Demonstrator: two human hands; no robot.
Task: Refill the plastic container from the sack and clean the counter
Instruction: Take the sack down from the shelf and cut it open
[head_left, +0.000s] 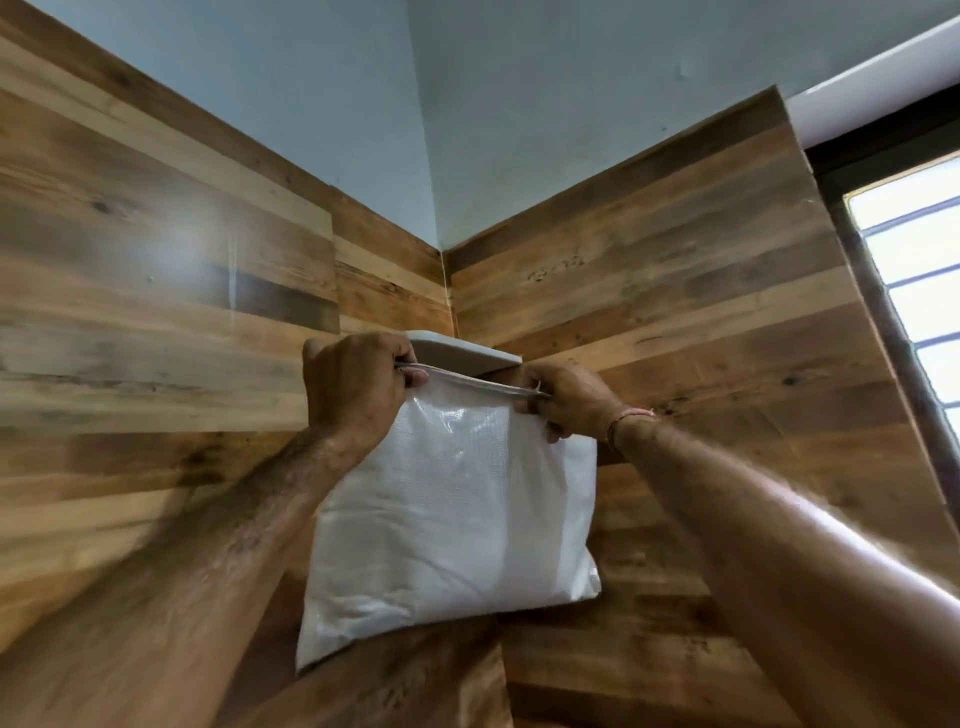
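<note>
A white woven sack (457, 525) hangs in the air in front of the wood-panelled corner, its folded top edge stretched between both hands. My left hand (356, 384) grips the sack's top left corner. At the top right corner my right hand (569, 397) pinches the same edge; a thin thread band circles that wrist. The sack's lower part bulges with contents. No plastic container or counter shows in this view.
A small white corner shelf (467, 353) sits just behind and above the sack's top edge. Wood-look wall panels (156, 291) cover both walls below pale blue paint. A barred window (919, 291) is at the right.
</note>
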